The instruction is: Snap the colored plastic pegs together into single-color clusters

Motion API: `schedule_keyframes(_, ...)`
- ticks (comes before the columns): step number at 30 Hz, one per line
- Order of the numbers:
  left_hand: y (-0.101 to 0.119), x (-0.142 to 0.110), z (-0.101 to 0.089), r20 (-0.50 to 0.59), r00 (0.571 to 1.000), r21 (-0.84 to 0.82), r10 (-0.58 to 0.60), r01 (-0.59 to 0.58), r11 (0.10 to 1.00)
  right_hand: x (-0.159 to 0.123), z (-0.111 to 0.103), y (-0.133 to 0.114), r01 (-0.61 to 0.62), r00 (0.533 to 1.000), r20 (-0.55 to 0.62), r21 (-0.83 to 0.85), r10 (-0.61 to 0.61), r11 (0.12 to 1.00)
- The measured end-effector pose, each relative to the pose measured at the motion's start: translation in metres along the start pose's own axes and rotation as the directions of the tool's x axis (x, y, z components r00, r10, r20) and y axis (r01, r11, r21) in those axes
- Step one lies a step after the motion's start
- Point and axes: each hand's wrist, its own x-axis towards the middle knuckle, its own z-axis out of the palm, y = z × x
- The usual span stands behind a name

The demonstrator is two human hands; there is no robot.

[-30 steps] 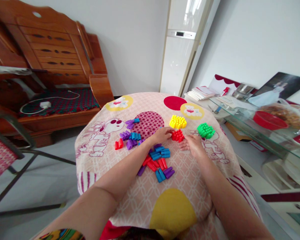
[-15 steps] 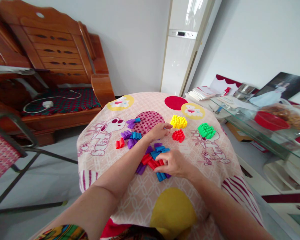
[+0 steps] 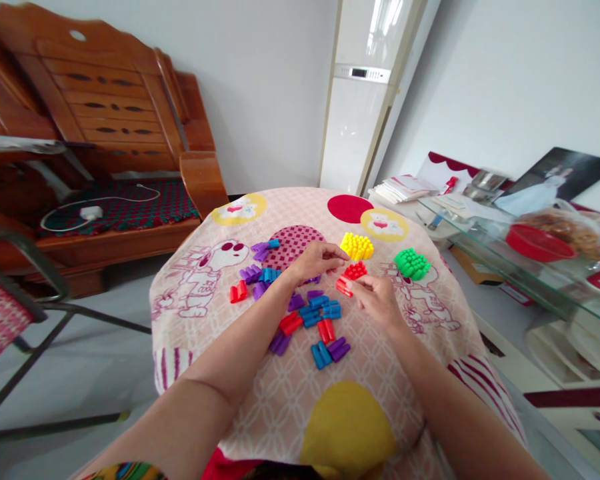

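Note:
My right hand [image 3: 377, 300] pinches a red plastic block [image 3: 343, 287] just in front of the red block cluster [image 3: 356, 270]. My left hand [image 3: 317, 259] hovers beside that cluster, fingers curled toward it, with nothing visibly held. Behind stand a yellow cluster [image 3: 357, 246] and a green cluster [image 3: 411, 263]. Loose red, blue and purple blocks [image 3: 320, 320] lie scattered on the cartoon-print cloth [image 3: 290, 387] below my hands, and more purple and blue pieces [image 3: 260, 273] lie to the left.
A glass table [image 3: 525, 267] with a red bowl [image 3: 537, 241] stands to the right. A wooden bench [image 3: 105, 153] and a metal-framed chair [image 3: 15, 293] are on the left. A tall white air conditioner [image 3: 357, 100] stands against the back wall.
My right hand left the loose pile with a red block and moved up toward the red cluster. My left hand stayed by the cluster, fingers curling in.

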Motion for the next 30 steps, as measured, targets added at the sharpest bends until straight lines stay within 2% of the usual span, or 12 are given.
schedule_keyframes(4,0.019,-0.004,0.010,0.180,0.978,0.195,0.102,-0.137,0.971,0.011,-0.010,0.011,-0.147,0.980,-0.125,0.066,0.154,0.987)
schedule_keyframes(7,0.031,-0.004,0.025,0.221,0.957,0.411,0.187,-0.265,0.872,0.011,-0.008,0.011,-0.186,0.968,-0.134,0.193,0.213,0.963)
schedule_keyframes(10,0.035,-0.002,0.035,0.220,0.952,0.559,0.213,-0.302,0.772,0.010,-0.007,0.008,-0.181,0.968,-0.129,0.239,0.216,0.954)
schedule_keyframes(12,0.032,-0.001,0.034,0.164,0.965,0.613,0.205,-0.263,0.745,0.012,-0.010,0.006,-0.138,0.971,-0.158,0.239,0.179,0.961)
schedule_keyframes(14,0.027,0.001,0.027,0.058,0.980,0.640,0.191,-0.183,0.746,0.015,-0.017,0.007,-0.089,0.967,-0.212,0.232,0.140,0.969)
schedule_keyframes(17,0.016,0.001,0.013,-0.089,0.987,0.586,0.133,-0.056,0.808,0.019,-0.029,0.011,-0.070,0.953,-0.273,0.229,0.134,0.971)
schedule_keyframes(20,0.007,-0.002,0.008,-0.111,0.992,0.498,0.052,0.010,0.867,0.022,-0.036,0.015,-0.090,0.944,-0.290,0.239,0.159,0.967)
schedule_keyframes(23,0.001,-0.005,0.018,-0.132,0.991,0.520,-0.010,0.078,0.851,0.023,-0.036,0.018,-0.105,0.942,-0.288,0.225,0.170,0.969)
schedule_keyframes(30,-0.003,-0.004,0.047,-0.236,0.971,0.701,-0.035,0.195,0.686,0.033,-0.034,0.035,-0.225,0.925,-0.286,0.121,0.251,0.967)
